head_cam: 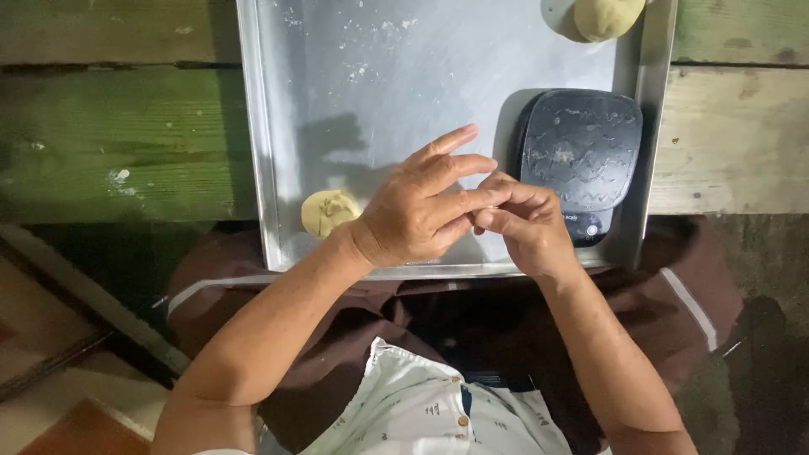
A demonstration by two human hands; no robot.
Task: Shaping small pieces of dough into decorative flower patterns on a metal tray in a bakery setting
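Note:
My left hand (421,206) and my right hand (527,223) meet over the near edge of a flour-dusted metal tray (278,126). Their fingertips pinch together around something small that the fingers hide; I cannot tell what it is. A small flattened piece of pale dough (327,211) lies on the tray just left of my left wrist. A larger dough ball (605,17) sits at the tray's far right corner. A black kitchen scale (581,156) rests on the tray right behind my right hand.
The tray lies on a worn green wooden bench (101,135) that extends to both sides. My knees in brown trousers (253,286) are under the tray's near edge. Tiled floor (50,371) shows at lower left.

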